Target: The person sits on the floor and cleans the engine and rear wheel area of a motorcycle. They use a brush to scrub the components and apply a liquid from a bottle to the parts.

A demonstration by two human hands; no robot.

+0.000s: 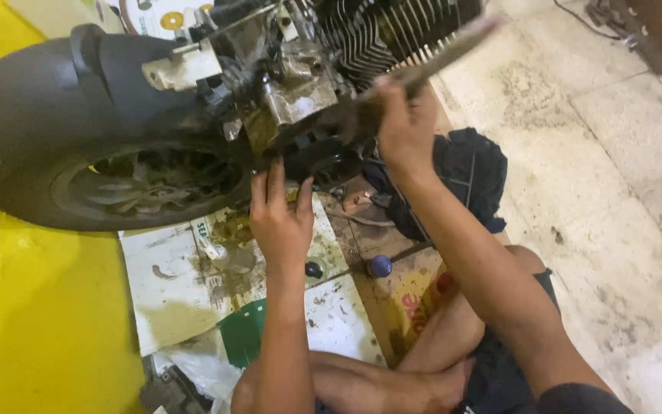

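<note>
Nearest me, my left hand (281, 218) presses spread fingers under the engine (300, 92). Beyond it, my right hand (404, 126) grips a long tool (442, 52) beside the engine's fins. I judge I'm loosening something; next needs steady leverage.

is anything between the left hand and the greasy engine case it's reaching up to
Nothing visible. The left hand is raised with its fingers right at the underside of the engine case, beside the rear wheel. The right hand grips a long tool further right, clear of that gap.
</note>
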